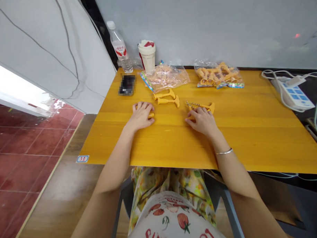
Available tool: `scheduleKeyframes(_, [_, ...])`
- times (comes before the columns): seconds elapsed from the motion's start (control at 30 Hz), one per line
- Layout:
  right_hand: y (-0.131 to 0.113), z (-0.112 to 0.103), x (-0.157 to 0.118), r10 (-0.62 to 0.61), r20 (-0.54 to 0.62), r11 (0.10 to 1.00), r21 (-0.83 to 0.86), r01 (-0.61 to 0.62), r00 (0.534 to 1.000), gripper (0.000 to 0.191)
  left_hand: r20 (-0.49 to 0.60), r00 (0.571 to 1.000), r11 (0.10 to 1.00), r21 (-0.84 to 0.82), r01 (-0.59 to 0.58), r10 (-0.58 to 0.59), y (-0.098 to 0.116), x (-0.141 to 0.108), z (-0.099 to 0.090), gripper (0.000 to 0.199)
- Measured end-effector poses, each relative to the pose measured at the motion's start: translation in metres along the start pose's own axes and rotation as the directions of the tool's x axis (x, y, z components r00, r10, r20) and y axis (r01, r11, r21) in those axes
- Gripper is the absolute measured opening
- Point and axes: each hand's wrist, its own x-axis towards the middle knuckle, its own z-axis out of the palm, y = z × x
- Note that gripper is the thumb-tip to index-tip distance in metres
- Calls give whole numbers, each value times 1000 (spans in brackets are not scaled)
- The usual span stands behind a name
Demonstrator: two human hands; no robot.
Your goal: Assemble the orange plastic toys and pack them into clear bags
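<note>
Left hand (142, 116) and right hand (201, 120) low on the table (170, 146)

Left of centre in the frame, the left hand curls over a yellow piece (151, 115); right of centre, the right hand bends its fingers over metal spirals (195, 105) beside a yellow handle (210, 107). Whether either grips, I cannot tell. Two loose handles (169, 99) lie between, slightly higher

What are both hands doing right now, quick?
Left hand: curled over a yellow piece; can't tell if it's gripping.
Right hand: bent over yellow things with metal spirals; can't tell how tightly it's closed.
</note>
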Motion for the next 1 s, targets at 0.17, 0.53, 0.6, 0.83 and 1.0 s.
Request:
scheduleKeyframes(0.17, [-3,-4,-1,-64,12,996,60,63,998,28,4,1000,1000,-6,8,-8,2,0,-1,36])
scheduleKeyframes(0.53, [17,-16,-5,4,180,1000,10,-6,984,26,-13,1000,1000,-20,5,-5,3,0,-1,39])
scheduleKeyframes(0.6, [21,-19,-5,43,226,999,4,-45,973,26,-17,1000,1000,-24,6,-7,4,0,-1,39])
scheduleKeyframes(0.83, [34,-17,-5,175,125,982,-89,-165,977,21,-57,998,999,-36,-4,2,10,0,-4,36])
scheduleKeyframes(1.0, [35,-11,-3,196,5,972,-133,-194,980,24,-114,993,999,-29,-38,34,22,7,-3,35])
